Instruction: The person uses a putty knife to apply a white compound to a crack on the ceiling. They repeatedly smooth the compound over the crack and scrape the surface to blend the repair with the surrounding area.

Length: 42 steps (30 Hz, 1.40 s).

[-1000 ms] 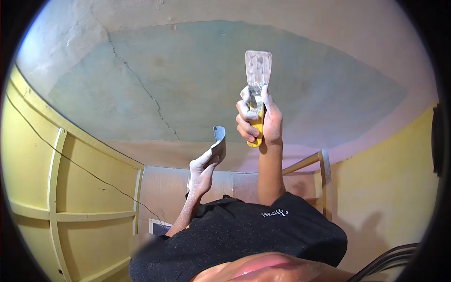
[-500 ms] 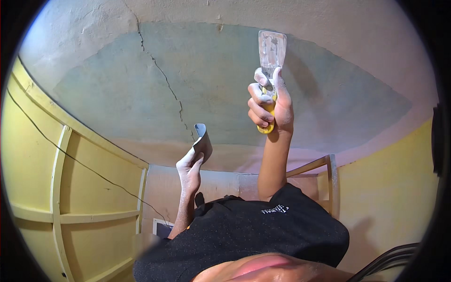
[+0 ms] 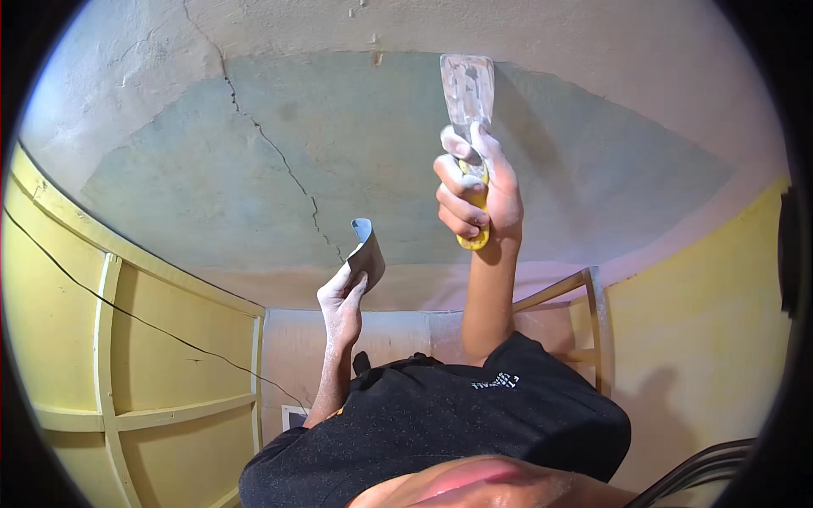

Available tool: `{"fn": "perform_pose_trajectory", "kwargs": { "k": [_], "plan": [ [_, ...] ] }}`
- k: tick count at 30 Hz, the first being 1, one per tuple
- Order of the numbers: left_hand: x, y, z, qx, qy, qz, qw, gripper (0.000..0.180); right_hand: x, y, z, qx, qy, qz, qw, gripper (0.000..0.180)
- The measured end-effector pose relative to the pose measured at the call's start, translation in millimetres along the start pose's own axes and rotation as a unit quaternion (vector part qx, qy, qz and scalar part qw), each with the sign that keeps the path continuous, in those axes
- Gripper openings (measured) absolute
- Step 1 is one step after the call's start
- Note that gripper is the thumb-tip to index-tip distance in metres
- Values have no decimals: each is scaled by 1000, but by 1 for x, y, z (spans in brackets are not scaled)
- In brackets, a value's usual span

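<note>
My right hand [image 3: 483,190], dusted white, is closed round the yellow handle of a putty knife [image 3: 468,89]. Its broad blade points up, smeared with pale filler, near the top edge of a grey-green patch [image 3: 279,102] on the plastered surface. Whether the blade touches that surface I cannot tell. Lower and to the left, my left hand [image 3: 340,305] pinches a bent sheet of what looks like sandpaper [image 3: 367,258], dark grey with a light bluish curled end. White powder covers those fingers too. A jagged dark crack [image 3: 288,165] runs down the patch to just above the sheet.
Yellow panelling with raised battens [image 3: 110,339] stands on the left, with a thin dark cable [image 3: 161,328] across it. To the right are a yellow wall [image 3: 703,288] and a wooden frame [image 3: 593,330]. Black cables [image 3: 703,466] curve in at the lower right.
My right hand and the putty knife have shifted slightly left in view. The crack and the patch have also slid left in the picture. My left hand stays nearly where it was.
</note>
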State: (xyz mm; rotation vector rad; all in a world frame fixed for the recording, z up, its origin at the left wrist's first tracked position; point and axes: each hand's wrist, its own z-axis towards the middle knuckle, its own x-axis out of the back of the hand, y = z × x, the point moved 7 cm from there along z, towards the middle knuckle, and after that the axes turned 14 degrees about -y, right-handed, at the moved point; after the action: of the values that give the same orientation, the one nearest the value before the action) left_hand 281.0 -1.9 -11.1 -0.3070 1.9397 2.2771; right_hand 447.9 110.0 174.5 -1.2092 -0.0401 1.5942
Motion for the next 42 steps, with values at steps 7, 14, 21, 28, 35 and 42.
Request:
{"fn": "perform_pose_trajectory", "kwargs": {
  "k": [7,14,21,28,35,42],
  "plan": [
    [-11,-2,0,1,16,-5,1000,39,-2,5,0,-3,22,7,1000,38],
    [-13,3,-2,-8,20,-12,1000,40,-1,1,10,-11,10,17,1000,37],
    [-12,15,-6,-17,29,-9,999,41,0,0,5,-8,-11,25,1000,33],
    [-4,12,-7,-12,18,-13,1000,42,4,2,1,-17,44,-7,999,35],
    [-1,14,-8,-25,8,-13,1000,42,10,2,3,-22,51,-1,998,35],
    [-5,15,-8,-25,31,-35,999,41,9,-11,15,-14,4,32,999,31]
  ]
}}
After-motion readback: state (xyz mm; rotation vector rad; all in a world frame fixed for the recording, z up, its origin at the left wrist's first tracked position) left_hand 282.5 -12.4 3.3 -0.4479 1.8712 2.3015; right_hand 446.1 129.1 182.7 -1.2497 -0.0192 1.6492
